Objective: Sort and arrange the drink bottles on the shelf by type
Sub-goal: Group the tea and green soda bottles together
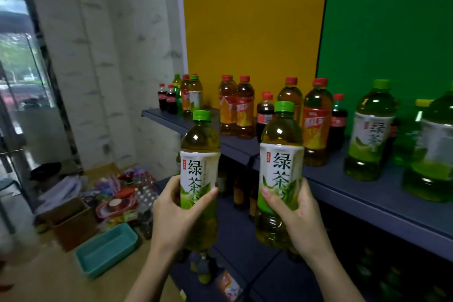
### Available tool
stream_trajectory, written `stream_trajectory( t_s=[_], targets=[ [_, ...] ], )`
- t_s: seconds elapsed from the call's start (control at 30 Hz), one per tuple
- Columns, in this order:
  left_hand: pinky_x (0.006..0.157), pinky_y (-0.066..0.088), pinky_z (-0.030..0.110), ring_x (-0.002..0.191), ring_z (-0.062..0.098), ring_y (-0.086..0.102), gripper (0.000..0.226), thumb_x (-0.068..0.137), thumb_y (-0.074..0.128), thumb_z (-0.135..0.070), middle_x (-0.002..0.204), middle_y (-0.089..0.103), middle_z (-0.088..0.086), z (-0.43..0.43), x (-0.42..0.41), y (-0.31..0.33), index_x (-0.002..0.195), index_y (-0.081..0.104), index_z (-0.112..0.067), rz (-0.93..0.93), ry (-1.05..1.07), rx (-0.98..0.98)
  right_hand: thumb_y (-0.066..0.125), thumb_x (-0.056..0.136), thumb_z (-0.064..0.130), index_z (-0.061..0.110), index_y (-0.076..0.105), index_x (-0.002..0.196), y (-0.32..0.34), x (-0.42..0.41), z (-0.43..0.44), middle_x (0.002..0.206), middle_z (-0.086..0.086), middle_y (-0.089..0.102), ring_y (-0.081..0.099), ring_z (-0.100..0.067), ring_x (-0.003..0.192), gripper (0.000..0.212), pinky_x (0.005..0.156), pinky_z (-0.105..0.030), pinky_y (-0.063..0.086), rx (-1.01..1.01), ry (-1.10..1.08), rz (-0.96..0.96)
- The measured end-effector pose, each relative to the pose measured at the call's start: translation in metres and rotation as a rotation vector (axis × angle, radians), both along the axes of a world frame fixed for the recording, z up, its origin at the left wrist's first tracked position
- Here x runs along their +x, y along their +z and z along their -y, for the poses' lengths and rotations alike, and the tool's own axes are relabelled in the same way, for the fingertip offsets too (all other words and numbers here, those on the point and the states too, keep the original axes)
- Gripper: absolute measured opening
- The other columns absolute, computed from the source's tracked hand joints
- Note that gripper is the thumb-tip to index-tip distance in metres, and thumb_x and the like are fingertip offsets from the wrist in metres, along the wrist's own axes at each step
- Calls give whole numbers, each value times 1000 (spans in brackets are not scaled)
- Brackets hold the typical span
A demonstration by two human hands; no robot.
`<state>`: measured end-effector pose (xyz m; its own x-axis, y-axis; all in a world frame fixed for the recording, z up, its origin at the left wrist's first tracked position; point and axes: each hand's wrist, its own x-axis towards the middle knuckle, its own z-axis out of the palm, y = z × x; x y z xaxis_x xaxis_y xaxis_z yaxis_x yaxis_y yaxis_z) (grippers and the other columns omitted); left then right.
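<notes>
Green tea, left bottle (pixel 199 152): green cap, white-and-green label, upright, held in the air off the shelf's front edge.
Left hand (pixel 171 208): wrapped round the lower half of the left bottle, thumb lying across the front of the label.
Right bottle (pixel 282 154): same kind, upright, near the left bottle but not touching it.
Right hand (pixel 294 213): grips the right bottle low down, thumb on the label, fingers round the back.
Top shelf (pixel 367 193): dark grey board beyond and to the right of both hands.
Straight beyond the right hand: red-label tea bottles (pixel 316 127) and small cola bottles (pixel 264 115) stand mixed together and fill that stretch of the top shelf.
Right of the right hand: more green tea bottles (pixel 370 135) stand on the top shelf before a green panel (pixel 392 19).
Beyond the left hand: a far cluster (pixel 181 95) of cola, red-label and green-capped bottles stands at the shelf's end, before a yellow panel (pixel 255 19).
Below both hands: a lower shelf (pixel 235 228) with dark bottles at its back, too dim to tell their kind.
Left of the left hand, on the floor: a teal tray (pixel 105 250), a cardboard box (pixel 73 223) and a heap of coloured items.
</notes>
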<state>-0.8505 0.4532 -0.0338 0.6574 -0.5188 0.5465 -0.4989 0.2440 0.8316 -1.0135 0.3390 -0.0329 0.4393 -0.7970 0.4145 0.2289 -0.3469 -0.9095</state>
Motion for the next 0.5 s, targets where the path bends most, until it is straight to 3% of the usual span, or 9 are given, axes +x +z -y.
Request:
stream_trajectory(
  t_s=[0.17, 0.37, 0.5],
  targets=[
    [72, 56, 31, 79, 4, 67, 41, 55, 75, -45, 89, 70, -14, -5, 75, -4, 92, 63, -30, -20, 21, 34, 69, 56, 46, 26, 54, 98, 2, 77, -3, 95, 5, 68, 66, -1, 84, 49, 67, -19, 51, 2, 13, -19],
    [72, 57, 33, 79, 6, 67, 47, 55, 79, -53, 88, 71, -12, 11, 151, -10, 91, 63, -28, -42, 25, 42, 69, 53, 51, 28, 53, 98, -2, 159, 14, 94, 8, 68, 66, 0, 84, 53, 68, -19, 51, 7, 32, -42],
    [76, 57, 39, 82, 8, 68, 43, 55, 76, -47, 90, 71, -10, 36, 205, -14, 93, 64, -30, -67, 22, 29, 69, 54, 48, 26, 53, 98, -7, 217, 37, 93, 6, 68, 66, -2, 84, 51, 69, -21, 52, -3, 33, -44]
  ],
)
